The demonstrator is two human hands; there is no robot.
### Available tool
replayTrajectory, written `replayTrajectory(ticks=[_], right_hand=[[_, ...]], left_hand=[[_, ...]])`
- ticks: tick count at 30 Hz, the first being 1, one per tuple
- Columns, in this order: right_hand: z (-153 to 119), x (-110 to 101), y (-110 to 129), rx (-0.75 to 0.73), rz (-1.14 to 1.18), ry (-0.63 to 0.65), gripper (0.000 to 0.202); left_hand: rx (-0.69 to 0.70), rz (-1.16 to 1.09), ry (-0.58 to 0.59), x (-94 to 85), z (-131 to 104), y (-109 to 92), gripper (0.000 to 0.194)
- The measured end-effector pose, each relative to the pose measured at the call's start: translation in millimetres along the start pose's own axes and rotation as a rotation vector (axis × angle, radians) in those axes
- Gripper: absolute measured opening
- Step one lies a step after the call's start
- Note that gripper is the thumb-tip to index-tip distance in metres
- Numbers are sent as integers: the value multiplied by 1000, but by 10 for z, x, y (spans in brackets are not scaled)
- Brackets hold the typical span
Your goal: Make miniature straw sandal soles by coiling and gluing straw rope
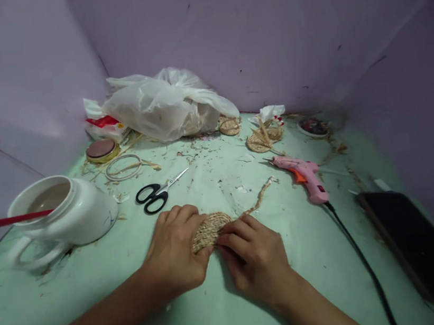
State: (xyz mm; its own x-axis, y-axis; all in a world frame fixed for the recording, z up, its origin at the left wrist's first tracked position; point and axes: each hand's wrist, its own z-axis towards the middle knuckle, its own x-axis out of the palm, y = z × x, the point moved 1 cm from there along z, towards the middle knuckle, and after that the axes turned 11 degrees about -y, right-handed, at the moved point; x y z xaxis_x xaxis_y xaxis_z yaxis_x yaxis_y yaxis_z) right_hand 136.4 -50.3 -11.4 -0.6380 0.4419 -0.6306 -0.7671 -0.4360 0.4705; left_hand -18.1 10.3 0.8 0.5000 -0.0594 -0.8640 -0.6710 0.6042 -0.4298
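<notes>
Between my two hands is a flat, coiled straw disc (212,229), tan and tightly wound. My left hand (178,245) grips its left side, fingers over the far edge and thumb along the near edge. My right hand (255,253) pinches the disc's right edge with its fingertips. A loose braided straw tail (260,197) runs from behind my right fingers out over the table. Part of the disc is hidden under both hands. Black-handled scissors (160,193) lie beyond my left hand, blades apart. To the right rests a pink glue gun (302,175) with a black cord.
A white mug (91,211) with a red stick (16,220) stands at left. Behind are a tied plastic bag (165,105), a round tin (101,150), a ring (124,167) and woven straw discs (258,143). A dark phone (415,243) lies at right. Straw scraps litter the green tabletop.
</notes>
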Motion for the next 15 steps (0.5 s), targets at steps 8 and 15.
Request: replayTrajectory(ticks=[8,15], right_hand=[[-13,-102,-87,99,132,-22,15],[-73,-344,-270,559,4,-113,14]], left_hand=[[11,-10,65,-62,-64,49,45],[-222,122,159,-238,-248,120,52]])
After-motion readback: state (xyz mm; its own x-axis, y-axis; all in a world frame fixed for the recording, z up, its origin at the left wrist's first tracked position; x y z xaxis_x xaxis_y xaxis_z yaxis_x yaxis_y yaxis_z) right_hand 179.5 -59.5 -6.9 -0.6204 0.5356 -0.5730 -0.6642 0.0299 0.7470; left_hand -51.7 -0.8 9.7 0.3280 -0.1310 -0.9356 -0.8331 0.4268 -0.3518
